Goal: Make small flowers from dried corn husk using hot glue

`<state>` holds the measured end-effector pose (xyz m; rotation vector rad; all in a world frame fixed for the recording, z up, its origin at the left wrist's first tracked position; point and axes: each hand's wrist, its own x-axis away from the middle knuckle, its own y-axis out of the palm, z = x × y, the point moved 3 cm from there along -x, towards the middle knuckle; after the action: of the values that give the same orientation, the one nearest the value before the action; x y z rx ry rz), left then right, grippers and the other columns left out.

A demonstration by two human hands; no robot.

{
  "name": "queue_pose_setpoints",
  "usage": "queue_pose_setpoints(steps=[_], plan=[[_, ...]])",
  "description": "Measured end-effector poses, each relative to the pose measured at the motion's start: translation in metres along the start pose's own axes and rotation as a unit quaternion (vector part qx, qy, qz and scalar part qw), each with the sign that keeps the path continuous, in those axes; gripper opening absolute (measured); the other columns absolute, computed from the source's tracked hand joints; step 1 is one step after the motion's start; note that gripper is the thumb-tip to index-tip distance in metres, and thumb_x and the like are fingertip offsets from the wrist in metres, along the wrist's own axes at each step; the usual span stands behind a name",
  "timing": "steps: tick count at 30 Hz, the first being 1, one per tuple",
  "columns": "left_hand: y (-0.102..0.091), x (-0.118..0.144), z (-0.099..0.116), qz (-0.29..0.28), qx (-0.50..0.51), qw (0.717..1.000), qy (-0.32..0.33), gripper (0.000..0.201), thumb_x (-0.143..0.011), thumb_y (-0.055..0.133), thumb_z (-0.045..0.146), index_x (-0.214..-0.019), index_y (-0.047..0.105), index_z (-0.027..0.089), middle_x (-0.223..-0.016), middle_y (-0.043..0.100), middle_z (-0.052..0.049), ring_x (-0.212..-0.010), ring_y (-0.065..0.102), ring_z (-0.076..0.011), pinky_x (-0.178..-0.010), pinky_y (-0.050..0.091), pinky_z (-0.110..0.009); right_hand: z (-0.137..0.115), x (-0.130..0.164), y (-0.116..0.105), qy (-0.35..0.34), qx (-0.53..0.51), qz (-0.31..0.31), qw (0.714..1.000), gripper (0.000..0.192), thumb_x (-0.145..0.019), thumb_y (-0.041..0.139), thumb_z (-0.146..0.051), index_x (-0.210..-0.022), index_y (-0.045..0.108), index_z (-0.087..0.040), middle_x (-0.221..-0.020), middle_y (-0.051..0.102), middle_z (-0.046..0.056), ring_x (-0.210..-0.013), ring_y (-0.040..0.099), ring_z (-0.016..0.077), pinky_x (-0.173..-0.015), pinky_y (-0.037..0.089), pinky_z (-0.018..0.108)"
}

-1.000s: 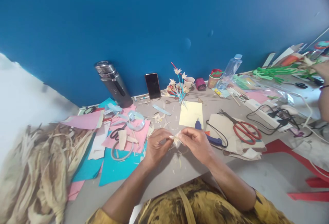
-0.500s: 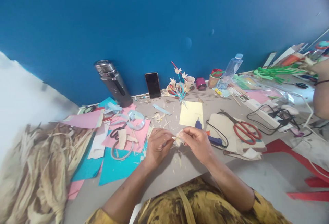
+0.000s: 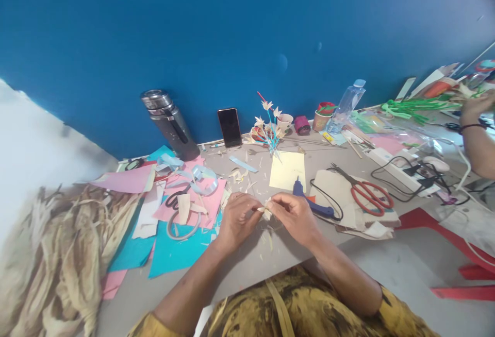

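Note:
Between my two hands is a small cream husk flower [image 3: 267, 212], partly hidden by the fingers. My left hand [image 3: 237, 219] pinches its left side with thumb and fingertips. From the right, my right hand [image 3: 296, 216] has thumb and forefinger closed on its other side. Both hands hover over the grey table near its front edge. Just beyond the right hand lies a blue glue gun [image 3: 320, 208]. Finished-looking cream flowers on blue stems [image 3: 273, 130] stand farther back, behind a pale yellow paper [image 3: 286, 170]. Cream scraps [image 3: 240, 174] are scattered around.
Dried husks [image 3: 73, 254] heap at the left, beside blue sheets [image 3: 178, 254] and a grey flask [image 3: 170, 125]. A phone [image 3: 229, 128] leans on the wall. Orange-handled scissors [image 3: 371, 198] rest on cloth at right, near a power strip [image 3: 400, 171]. Another person's hand [image 3: 474, 107] is far right.
My right fingers have shifted slightly left over the flower; my left hand stays nearly still. At far right, the other person's hand has come into view, with pale material at its fingers.

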<state>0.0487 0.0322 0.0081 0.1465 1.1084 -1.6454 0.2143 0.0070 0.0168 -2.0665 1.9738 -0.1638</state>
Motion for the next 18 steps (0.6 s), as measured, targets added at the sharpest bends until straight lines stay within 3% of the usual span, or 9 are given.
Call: queue_pose_setpoints(steps=[7,11,18], plan=[[-0.0004,-0.0005,-0.0034,-0.019,0.017,0.998,-0.056,0.010,-0.085,0.061,0.018,-0.077,0.066,0.022,-0.071,0.071,0.000,-0.070,0.065,-0.0180,-0.075,0.046,-0.033,-0.0004,-0.0010,-0.0008,-0.011,0.018,-0.023,1.000,0.028,-0.092,0.057,-0.038,-0.073,0.064,-0.018,-0.065,0.055,-0.002,-0.056,0.045,0.0115,-0.052,0.033,0.023],[0.0000,0.0002,-0.0028,-0.021,0.046,0.997,-0.049,0.010,-0.085,0.063,0.016,-0.085,0.070,0.023,-0.074,0.074,0.000,-0.073,0.067,-0.0184,-0.076,0.047,-0.034,-0.0008,-0.0012,-0.0014,-0.005,0.010,-0.029,1.000,0.028,-0.092,0.058,-0.039,-0.075,0.065,-0.018,-0.064,0.054,-0.002,-0.056,0.043,0.0113,-0.052,0.032,0.023],[-0.0004,0.0008,-0.0021,-0.005,0.095,0.994,-0.052,0.012,-0.086,0.063,0.019,-0.076,0.070,0.022,-0.070,0.072,-0.004,-0.069,0.067,-0.0193,-0.072,0.050,-0.034,-0.0018,-0.0011,-0.0021,0.005,-0.007,-0.029,1.000,0.031,-0.091,0.060,-0.041,-0.072,0.067,-0.018,-0.060,0.052,-0.003,-0.055,0.043,0.0110,-0.052,0.034,0.023]])
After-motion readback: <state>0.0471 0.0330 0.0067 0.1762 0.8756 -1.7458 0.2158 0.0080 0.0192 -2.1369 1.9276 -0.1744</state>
